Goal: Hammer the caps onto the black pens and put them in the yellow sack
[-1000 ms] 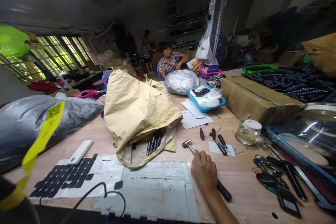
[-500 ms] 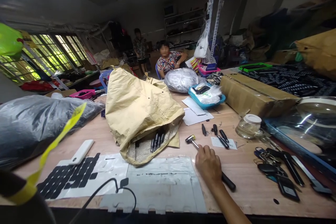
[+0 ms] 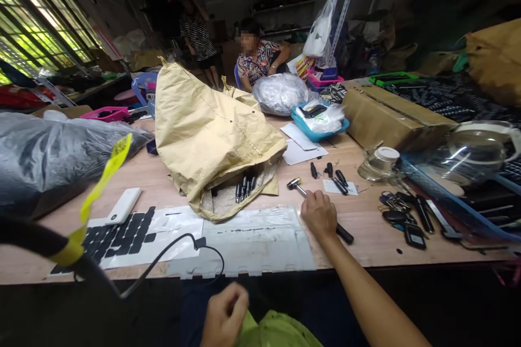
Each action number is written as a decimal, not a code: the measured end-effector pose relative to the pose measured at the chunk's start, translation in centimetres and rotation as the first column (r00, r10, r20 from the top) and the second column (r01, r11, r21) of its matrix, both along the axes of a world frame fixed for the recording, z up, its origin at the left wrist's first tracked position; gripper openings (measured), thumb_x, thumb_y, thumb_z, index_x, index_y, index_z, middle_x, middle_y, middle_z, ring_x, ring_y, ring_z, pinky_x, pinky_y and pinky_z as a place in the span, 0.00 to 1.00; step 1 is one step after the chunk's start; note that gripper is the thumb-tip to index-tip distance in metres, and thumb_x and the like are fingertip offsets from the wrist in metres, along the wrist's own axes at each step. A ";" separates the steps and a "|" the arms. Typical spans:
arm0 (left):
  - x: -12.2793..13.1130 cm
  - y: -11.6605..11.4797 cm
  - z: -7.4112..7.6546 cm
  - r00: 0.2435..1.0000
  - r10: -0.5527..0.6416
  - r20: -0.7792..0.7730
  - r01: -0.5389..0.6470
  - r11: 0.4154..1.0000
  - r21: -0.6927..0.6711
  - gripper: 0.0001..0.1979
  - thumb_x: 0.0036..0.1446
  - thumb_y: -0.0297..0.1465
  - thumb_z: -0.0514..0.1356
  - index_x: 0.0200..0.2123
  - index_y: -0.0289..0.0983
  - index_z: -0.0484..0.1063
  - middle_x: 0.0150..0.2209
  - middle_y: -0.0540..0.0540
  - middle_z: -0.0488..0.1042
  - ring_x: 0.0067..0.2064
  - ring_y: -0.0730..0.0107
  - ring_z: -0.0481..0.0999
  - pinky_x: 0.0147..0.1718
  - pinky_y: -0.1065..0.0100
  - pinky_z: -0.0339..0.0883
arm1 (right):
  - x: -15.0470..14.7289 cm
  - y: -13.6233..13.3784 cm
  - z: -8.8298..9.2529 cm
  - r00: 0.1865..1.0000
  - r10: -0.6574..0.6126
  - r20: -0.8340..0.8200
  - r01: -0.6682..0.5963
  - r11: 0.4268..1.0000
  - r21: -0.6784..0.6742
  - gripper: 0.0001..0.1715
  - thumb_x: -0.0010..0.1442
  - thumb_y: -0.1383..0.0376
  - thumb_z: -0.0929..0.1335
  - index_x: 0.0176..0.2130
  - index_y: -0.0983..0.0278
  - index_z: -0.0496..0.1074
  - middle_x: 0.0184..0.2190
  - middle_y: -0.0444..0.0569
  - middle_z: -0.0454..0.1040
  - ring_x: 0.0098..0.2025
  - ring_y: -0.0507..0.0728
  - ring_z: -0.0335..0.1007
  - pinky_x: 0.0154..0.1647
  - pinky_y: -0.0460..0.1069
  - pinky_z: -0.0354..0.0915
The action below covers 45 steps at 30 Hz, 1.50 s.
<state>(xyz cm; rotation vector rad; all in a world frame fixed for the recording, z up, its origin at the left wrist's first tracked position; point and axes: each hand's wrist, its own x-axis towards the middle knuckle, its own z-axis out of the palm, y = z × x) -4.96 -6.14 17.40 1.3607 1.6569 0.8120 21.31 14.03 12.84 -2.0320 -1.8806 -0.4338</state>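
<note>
My right hand [image 3: 319,214] is closed over the metal shaft of a small hammer [image 3: 293,183] lying on the table. The hammer's yellow-tipped head points away from me, and its black grip sticks out behind the hand. Below the table's front edge, my left hand [image 3: 226,312] is curled by my green shirt [image 3: 272,331]; whatever it may hold is hidden. A grey mat [image 3: 260,255] lies left of the hammer. Beyond it, a cream cloth bag [image 3: 215,130] opens toward me, with several black pen-shaped pieces [image 3: 245,188] in its mouth. Similar black pieces [image 3: 341,179] lie past the hammer.
Black stickers on a white sheet [image 3: 175,222], a white box [image 3: 123,206] and a thin black cable [image 3: 163,252] lie left. Keys [image 3: 393,203], a glass jar [image 3: 380,162] and a cardboard box [image 3: 394,114] stand right. Two people [image 3: 260,57] are across the table.
My view has tilted downward, so my left hand and green shirt now show at the bottom. My right hand stays on the hammer. The standing person across the room has raised an arm.
</note>
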 end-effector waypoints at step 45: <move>3.4 18.3 -2.2 0.924 -0.256 -0.286 0.326 0.916 0.233 0.06 0.50 0.26 0.68 0.32 0.40 0.77 0.34 0.49 0.74 0.40 0.63 0.73 0.43 0.62 0.67 | -0.6 -7.0 2.2 0.767 0.145 -0.625 -0.204 0.979 -0.024 0.22 0.66 0.65 0.59 0.51 0.61 0.76 0.43 0.51 0.77 0.45 0.57 0.73 0.47 0.50 0.68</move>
